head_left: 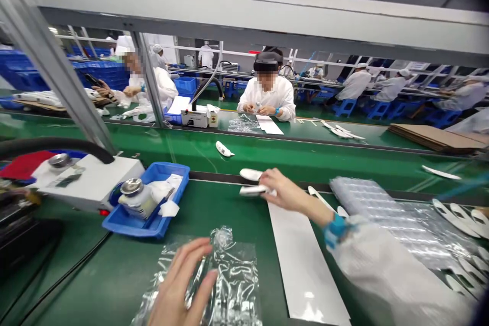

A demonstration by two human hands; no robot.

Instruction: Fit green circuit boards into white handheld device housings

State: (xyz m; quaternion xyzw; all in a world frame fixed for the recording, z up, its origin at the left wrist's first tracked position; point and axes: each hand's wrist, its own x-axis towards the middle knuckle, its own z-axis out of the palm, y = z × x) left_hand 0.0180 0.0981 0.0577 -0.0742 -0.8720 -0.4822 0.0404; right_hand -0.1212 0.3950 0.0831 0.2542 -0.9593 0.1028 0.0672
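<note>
Nearest us, our left hand [183, 285] rests loosely open on a clear plastic bag [229, 285] lying on the green surface [114, 275]; our right hand [280, 191] reaches forward, its grip closed around a white handheld device [252, 190].

We wear a white, thin-looking work sleeve on our right arm, gathered at the wrist under a bright blue band, perhaps a strap or a cuff. Our right hand [284, 191] is bare, and so is our left hand [183, 285], its sleeve out of frame.
</note>
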